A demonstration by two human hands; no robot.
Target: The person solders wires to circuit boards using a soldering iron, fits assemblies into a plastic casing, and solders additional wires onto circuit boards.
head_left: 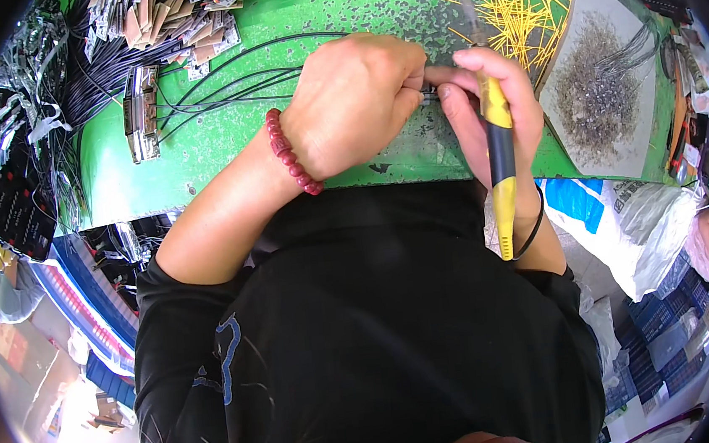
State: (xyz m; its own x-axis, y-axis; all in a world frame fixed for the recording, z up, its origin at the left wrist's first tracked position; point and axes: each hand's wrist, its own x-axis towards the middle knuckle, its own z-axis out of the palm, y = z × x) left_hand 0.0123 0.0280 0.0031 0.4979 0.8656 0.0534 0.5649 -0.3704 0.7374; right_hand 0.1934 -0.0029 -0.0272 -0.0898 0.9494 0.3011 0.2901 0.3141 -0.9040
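My left hand (361, 103), with a red bead bracelet at the wrist, is closed, back of the hand up, over the green worktop. Several thin black cables (233, 90) run under it from a small stack of boards (141, 114) on its left; their far ends are hidden by my fingers. A yellow and black soldering iron (499, 137) stands nearly upright in the picture in my right hand (512, 98), its blurred metal tip at the top. The right thumb and a fingertip reach close to the left fingers; what lies between them is too small to make out.
A bundle of black cables with boards (177, 22) covers the back left of the green worktop (223, 161). Thin yellow tubes (513, 13) lie scattered at the back right. Near the right edge, a pale sheet (569, 122) bears a heap of tiny wire-like parts (599, 82).
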